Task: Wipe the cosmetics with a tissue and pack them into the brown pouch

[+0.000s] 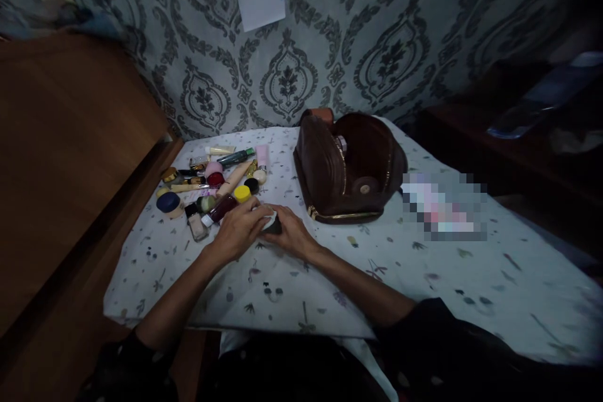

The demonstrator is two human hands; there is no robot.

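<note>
My left hand [240, 227] and my right hand [293, 233] meet above the front of the table, closed around one small dark item [272, 225] with a whitish top. Fingers cover much of it, so its exact kind does not show. Beside my left hand lie a bottle of dark red liquid [222, 207] with a white cap and a nail polish bottle [196, 222] with a black cap. A yellow-lidded jar [242, 193] and a black lid [252, 186] are just beyond my fingers. To the right stands a brown cosmetic bag [320, 166], unzipped and gaping.
More cosmetics lie clustered at the left, among them a blue-lidded jar [169, 204], a pink tube [262, 157] and a dark green tube [236, 157]. A blurred-out patch [445, 207] covers something right of the bag. A wooden cabinet [70, 157] borders the patterned tablecloth [330, 301].
</note>
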